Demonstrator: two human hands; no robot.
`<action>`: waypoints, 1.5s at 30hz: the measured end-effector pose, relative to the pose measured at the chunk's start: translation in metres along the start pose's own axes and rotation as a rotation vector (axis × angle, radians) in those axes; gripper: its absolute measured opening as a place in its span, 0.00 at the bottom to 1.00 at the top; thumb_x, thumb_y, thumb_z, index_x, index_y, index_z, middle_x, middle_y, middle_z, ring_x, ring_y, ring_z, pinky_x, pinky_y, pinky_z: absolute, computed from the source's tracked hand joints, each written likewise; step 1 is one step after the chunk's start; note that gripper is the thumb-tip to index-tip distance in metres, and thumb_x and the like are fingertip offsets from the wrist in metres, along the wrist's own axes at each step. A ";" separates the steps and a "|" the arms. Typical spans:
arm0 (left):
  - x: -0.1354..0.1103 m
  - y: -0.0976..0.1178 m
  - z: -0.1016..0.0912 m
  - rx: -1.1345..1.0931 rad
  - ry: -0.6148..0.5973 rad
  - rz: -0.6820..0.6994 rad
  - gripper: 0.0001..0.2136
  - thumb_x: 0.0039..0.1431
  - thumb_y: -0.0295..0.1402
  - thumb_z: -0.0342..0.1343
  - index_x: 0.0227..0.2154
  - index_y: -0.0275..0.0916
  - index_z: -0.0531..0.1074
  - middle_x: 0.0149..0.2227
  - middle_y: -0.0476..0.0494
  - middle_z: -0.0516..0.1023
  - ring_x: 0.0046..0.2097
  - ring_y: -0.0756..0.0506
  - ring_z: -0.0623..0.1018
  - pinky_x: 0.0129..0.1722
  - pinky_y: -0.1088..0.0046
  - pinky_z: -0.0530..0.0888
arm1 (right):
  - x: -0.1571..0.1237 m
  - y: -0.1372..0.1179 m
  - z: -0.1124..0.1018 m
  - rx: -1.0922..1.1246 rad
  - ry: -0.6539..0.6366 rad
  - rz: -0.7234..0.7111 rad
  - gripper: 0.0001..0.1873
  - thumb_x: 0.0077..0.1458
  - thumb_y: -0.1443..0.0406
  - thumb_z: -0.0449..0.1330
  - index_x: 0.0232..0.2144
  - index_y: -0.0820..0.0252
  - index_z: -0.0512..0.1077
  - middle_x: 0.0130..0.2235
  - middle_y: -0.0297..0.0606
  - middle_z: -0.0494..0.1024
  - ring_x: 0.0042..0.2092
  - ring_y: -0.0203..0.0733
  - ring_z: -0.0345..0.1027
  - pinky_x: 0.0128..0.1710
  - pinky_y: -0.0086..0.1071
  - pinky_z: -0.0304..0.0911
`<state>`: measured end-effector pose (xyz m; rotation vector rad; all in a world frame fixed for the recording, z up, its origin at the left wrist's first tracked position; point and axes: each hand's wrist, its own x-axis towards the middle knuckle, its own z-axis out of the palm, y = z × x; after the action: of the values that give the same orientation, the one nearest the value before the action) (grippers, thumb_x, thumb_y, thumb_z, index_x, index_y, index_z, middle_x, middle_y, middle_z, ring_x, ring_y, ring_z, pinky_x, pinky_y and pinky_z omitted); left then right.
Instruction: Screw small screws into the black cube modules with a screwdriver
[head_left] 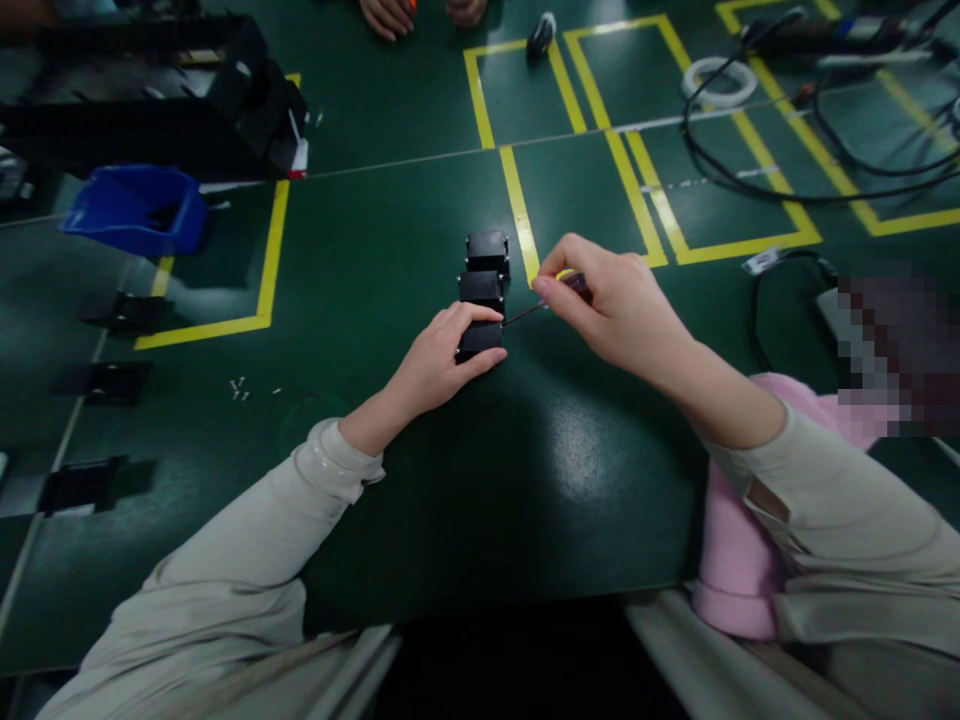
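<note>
Three small black box-shaped parts stand in a row on the green table: a far one (487, 250), a middle one (480, 287) and a near one (478, 338). Around the near part my left hand (442, 355) is closed, thumb on its near side and fingers on its far side. My right hand (615, 300) grips a screwdriver (576, 284) by its dark handle. The thin shaft points left, and its tip meets the right side of the near part, close to my left fingertips. Any screw under the tip is too small to make out.
Left lie several small screws (238, 388), black parts (116, 383) and a blue bin (139, 210), with a black tray (150, 100) behind. Cables (750, 185) and a white ring (718, 82) lie far right. Another person's hands (388, 15) show at the far edge.
</note>
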<state>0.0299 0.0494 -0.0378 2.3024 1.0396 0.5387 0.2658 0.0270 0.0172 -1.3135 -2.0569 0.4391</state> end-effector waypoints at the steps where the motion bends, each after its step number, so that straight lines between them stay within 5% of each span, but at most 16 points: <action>1: 0.000 0.000 0.000 0.001 0.000 0.001 0.20 0.65 0.46 0.55 0.53 0.40 0.69 0.53 0.42 0.74 0.53 0.40 0.74 0.55 0.63 0.69 | 0.000 0.000 0.000 0.004 0.002 0.003 0.06 0.64 0.61 0.54 0.38 0.57 0.68 0.29 0.32 0.72 0.28 0.36 0.65 0.33 0.32 0.57; 5: 0.000 0.000 0.000 0.001 -0.002 -0.002 0.20 0.65 0.47 0.56 0.53 0.40 0.69 0.53 0.42 0.74 0.53 0.40 0.74 0.55 0.64 0.69 | 0.000 0.000 0.000 0.039 0.006 0.036 0.07 0.63 0.65 0.53 0.44 0.57 0.66 0.28 0.31 0.72 0.28 0.37 0.65 0.32 0.32 0.57; 11: 0.000 0.000 0.002 0.002 0.009 0.014 0.20 0.65 0.47 0.56 0.53 0.40 0.69 0.52 0.42 0.74 0.53 0.40 0.74 0.55 0.64 0.69 | 0.000 0.001 0.001 0.001 0.027 0.001 0.06 0.64 0.61 0.54 0.36 0.56 0.67 0.27 0.32 0.71 0.26 0.36 0.63 0.32 0.32 0.58; 16: 0.000 -0.001 0.001 0.001 0.001 0.006 0.20 0.65 0.47 0.56 0.53 0.40 0.69 0.52 0.42 0.74 0.53 0.40 0.74 0.55 0.64 0.69 | 0.000 0.001 0.001 0.049 0.019 0.026 0.06 0.64 0.64 0.52 0.43 0.56 0.66 0.27 0.31 0.71 0.27 0.36 0.65 0.32 0.32 0.58; 22: 0.000 0.000 0.001 0.002 0.002 -0.002 0.20 0.65 0.48 0.55 0.53 0.41 0.69 0.53 0.42 0.74 0.53 0.40 0.74 0.55 0.63 0.69 | 0.000 0.000 0.000 0.004 0.025 0.008 0.07 0.64 0.60 0.53 0.36 0.56 0.67 0.27 0.32 0.72 0.27 0.36 0.64 0.32 0.32 0.58; 28: 0.000 -0.001 0.001 -0.004 0.007 0.016 0.20 0.65 0.47 0.56 0.53 0.40 0.69 0.52 0.42 0.74 0.53 0.40 0.74 0.55 0.64 0.69 | 0.000 0.001 0.000 0.055 0.009 0.024 0.07 0.64 0.63 0.52 0.44 0.56 0.66 0.28 0.30 0.72 0.28 0.36 0.65 0.32 0.32 0.58; 33: 0.000 0.000 0.000 0.000 0.006 0.021 0.20 0.65 0.46 0.56 0.53 0.40 0.69 0.52 0.42 0.74 0.53 0.40 0.74 0.54 0.64 0.69 | 0.000 0.000 0.000 0.006 0.003 0.019 0.07 0.64 0.60 0.54 0.36 0.56 0.68 0.27 0.32 0.72 0.27 0.36 0.64 0.33 0.33 0.58; 39: 0.000 0.000 0.001 0.007 -0.002 -0.004 0.20 0.65 0.47 0.55 0.54 0.41 0.69 0.53 0.41 0.74 0.53 0.39 0.74 0.56 0.63 0.69 | 0.000 0.003 0.002 0.047 0.023 0.008 0.09 0.63 0.63 0.53 0.46 0.55 0.67 0.29 0.31 0.73 0.29 0.37 0.67 0.33 0.32 0.60; 45: 0.000 0.000 0.001 0.001 0.002 0.005 0.20 0.65 0.48 0.55 0.53 0.40 0.69 0.52 0.42 0.74 0.53 0.40 0.74 0.55 0.64 0.69 | 0.000 0.002 0.001 0.019 0.004 0.024 0.06 0.64 0.62 0.53 0.38 0.56 0.69 0.28 0.33 0.73 0.28 0.37 0.67 0.33 0.33 0.60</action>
<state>0.0305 0.0495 -0.0383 2.3060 1.0356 0.5431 0.2660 0.0281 0.0153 -1.3278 -2.0307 0.4655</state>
